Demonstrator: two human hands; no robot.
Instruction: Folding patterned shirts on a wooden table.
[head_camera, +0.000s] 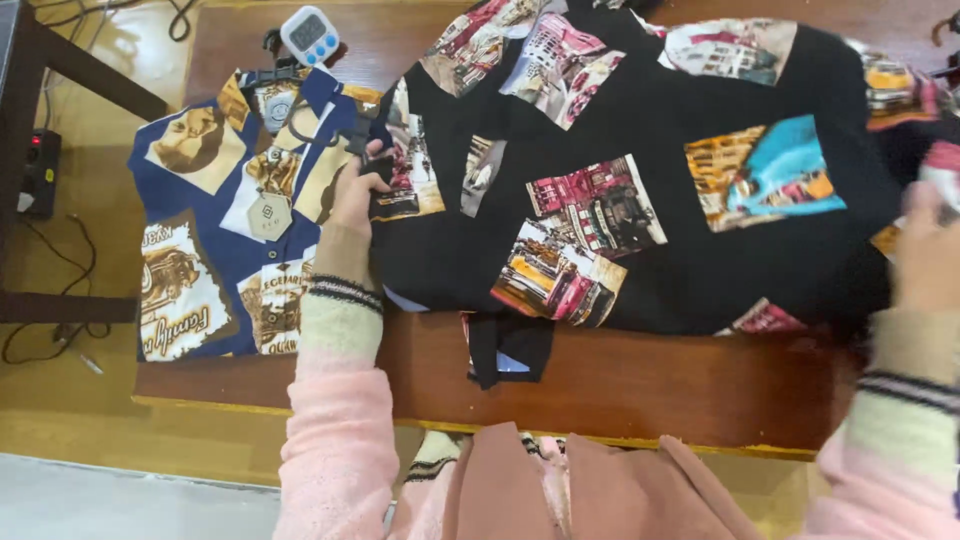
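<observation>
A black shirt (660, 220) printed with street pictures lies spread across the wooden counter (640, 385), one corner hanging over the near edge. The left hand (358, 195) pinches its left edge with closed fingers. The right hand (925, 255) grips its right side, blurred. Just beside it lies a folded blue printed shirt (205, 250), a white timer (310, 35) behind it.

the black shirt (660, 250) covers most of the tabletop (640, 385), with the blue shirt (200, 250) just beside it on the left. bare wood runs along the near edge. a timer (310, 35) stands at the far edge.
</observation>
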